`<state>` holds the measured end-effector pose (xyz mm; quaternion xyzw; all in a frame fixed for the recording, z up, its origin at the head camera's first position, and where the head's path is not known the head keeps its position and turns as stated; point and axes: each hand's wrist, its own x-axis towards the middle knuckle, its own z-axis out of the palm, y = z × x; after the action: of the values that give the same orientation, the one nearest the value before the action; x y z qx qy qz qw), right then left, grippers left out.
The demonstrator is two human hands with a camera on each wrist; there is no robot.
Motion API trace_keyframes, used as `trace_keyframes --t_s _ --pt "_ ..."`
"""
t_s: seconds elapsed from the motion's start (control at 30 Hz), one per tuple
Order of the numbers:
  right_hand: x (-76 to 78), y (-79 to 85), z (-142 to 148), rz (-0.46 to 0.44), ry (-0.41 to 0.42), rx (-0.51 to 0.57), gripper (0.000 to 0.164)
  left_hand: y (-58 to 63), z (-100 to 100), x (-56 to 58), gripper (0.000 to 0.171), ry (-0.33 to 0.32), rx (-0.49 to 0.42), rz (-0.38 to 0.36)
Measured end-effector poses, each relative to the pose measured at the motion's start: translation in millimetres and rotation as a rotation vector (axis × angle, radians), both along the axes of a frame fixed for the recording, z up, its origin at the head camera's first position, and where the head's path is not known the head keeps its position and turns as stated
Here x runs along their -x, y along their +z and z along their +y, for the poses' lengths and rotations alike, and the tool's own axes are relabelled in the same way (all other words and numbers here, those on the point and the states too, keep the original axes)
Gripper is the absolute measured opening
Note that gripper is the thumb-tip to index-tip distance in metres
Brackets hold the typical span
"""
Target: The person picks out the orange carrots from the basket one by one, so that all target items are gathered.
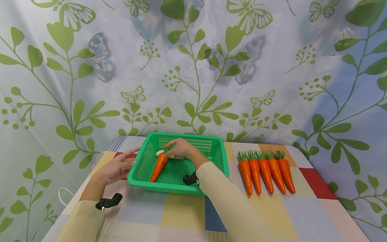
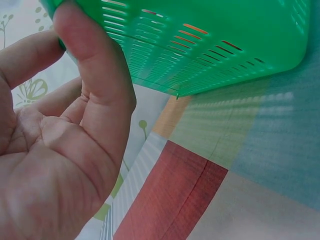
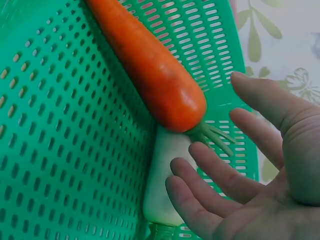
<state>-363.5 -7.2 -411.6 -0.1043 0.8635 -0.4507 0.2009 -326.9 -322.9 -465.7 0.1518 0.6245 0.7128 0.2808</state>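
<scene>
A green plastic basket point(image 1: 181, 192) stands on the table with an orange carrot point(image 1: 158, 168) and a white radish point(image 3: 170, 165) inside. The carrot lies along the basket's left side, its green stalks over the radish. Above those stalks is my right hand point(image 1: 181, 148), its fingers spread and loosely bent, holding nothing; in the right wrist view the hand point(image 3: 255, 170) partly covers the radish. At the basket's left rim my left hand point(image 1: 115, 167) touches the edge with its thumb, fingers mostly extended. Part of the left fingers is hidden behind the rim in the left wrist view.
Several carrots point(image 1: 264, 173) lie in a row right of the basket, green tops toward the back. A patchwork tablecloth point(image 1: 181, 215) covers the table. A patterned curtain point(image 1: 196, 67) hangs behind it, and a white cable point(image 1: 61, 196) loops at the left edge.
</scene>
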Motion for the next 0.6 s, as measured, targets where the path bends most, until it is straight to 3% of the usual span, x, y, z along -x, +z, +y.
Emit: trace_keyframes --t_s 0.33,0.6 --pt "0.3 -3.4 -10.3 -0.038 -0.01 -0.061 0.043 0.7 0.9 -0.9 0.072 -0.004 -0.011 -0.004" --pt "1.0 -9.0 -14.5 -0.113 -0.019 0.0 0.046 1.6 0.5 -0.7 0.071 -0.003 -0.001 -0.001"
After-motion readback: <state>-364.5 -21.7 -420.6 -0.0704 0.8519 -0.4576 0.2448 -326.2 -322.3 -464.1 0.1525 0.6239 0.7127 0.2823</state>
